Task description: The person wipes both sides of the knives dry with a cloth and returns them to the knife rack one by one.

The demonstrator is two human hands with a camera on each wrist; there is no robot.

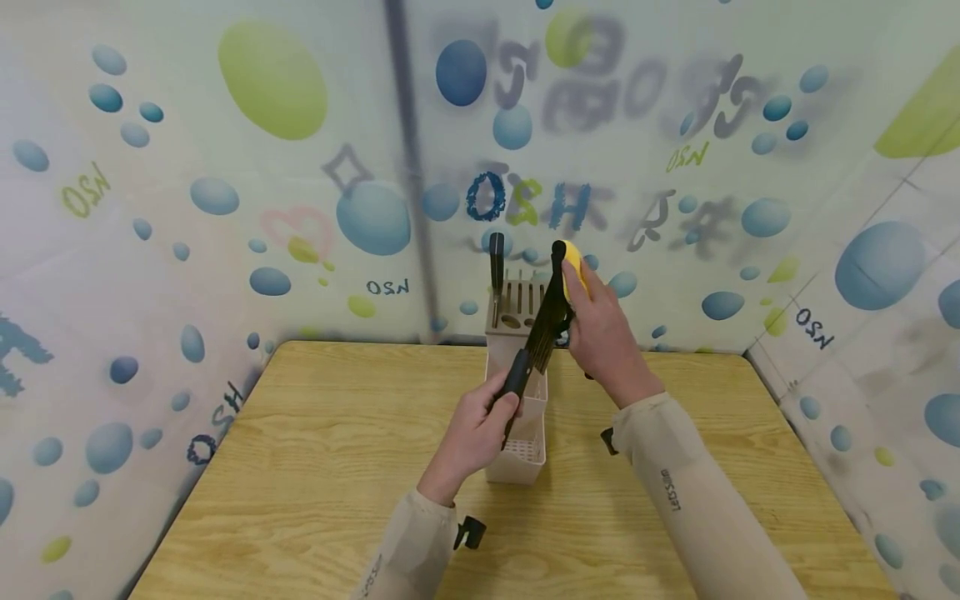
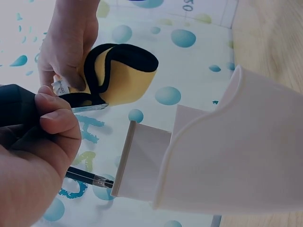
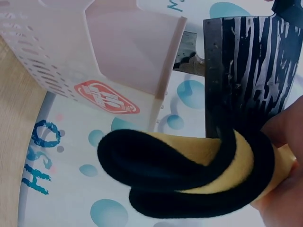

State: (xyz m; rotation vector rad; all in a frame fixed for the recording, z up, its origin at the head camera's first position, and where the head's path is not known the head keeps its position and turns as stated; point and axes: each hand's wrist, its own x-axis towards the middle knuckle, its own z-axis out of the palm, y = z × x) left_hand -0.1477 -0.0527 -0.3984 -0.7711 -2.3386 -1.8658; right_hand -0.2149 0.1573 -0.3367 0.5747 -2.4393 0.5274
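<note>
My left hand (image 1: 471,427) grips the black handle (image 1: 516,379) of a broad cleaver, its dark, streaked blade (image 3: 251,71) tilted up and away to the right. In my right hand (image 1: 603,333) is a folded yellow cloth with black edging (image 1: 574,271), held against the far end of the blade. The cloth's folds (image 3: 189,146) overlap the blade's edge in the right wrist view. Behind the cleaver stands a pale knife holder (image 1: 495,358) with a slotted top. Another knife, with a black handle (image 1: 497,254), sits upright in its left slot.
The holder's lower front part is a perforated basket (image 1: 517,473). It stands on a wood-grain table (image 1: 345,450), close to the back edge. A patterned sheet (image 1: 300,208) with blue and green drops rises behind the table and along both sides.
</note>
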